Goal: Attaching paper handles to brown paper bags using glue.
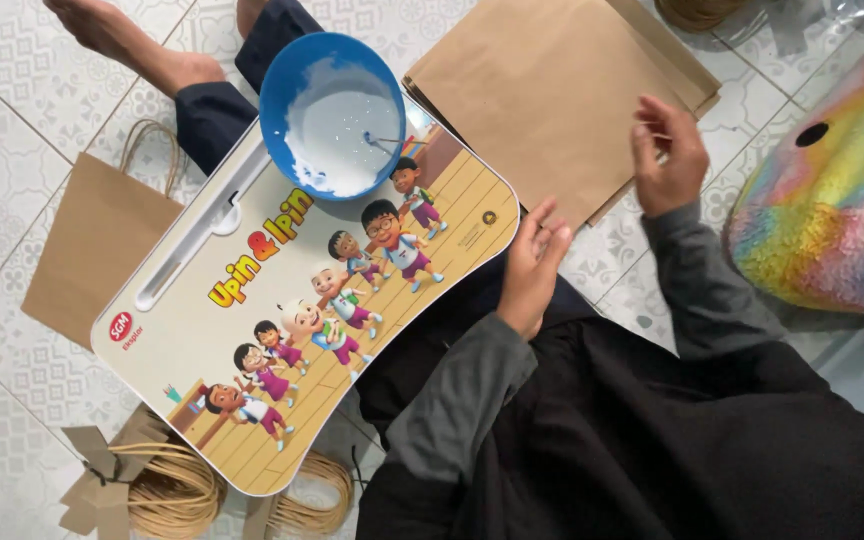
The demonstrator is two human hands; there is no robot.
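Here, a person seated on a pale patterned tile floor (12,60) reaches toward a stack of flat brown paper sheets (542,80) lying at twelve o'clock. The right hand (667,160), at two o'clock, curls its fingers at the stack's right edge; whether it pinches a sheet cannot be told. The left hand (532,265), near centre, is loosely spread, fingertips just beside the stack's lower edge and the corner of a rounded rectangular lap tray printed with cartoon children (302,300).

On the tray's far end, at eleven o'clock, stands a round blue plastic bowl holding white paste (337,110). A small red oval label marks the tray's near left corner; orange-and-yellow lettering runs diagonally across its cream top.

At nine o'clock a finished brown paper bag with twisted cord handles (92,240) lies flat, partly under the tray. Coils of tan cord (177,490) sit at seven o'clock. A rainbow-coloured cushion with black spots (832,200) fills three o'clock.
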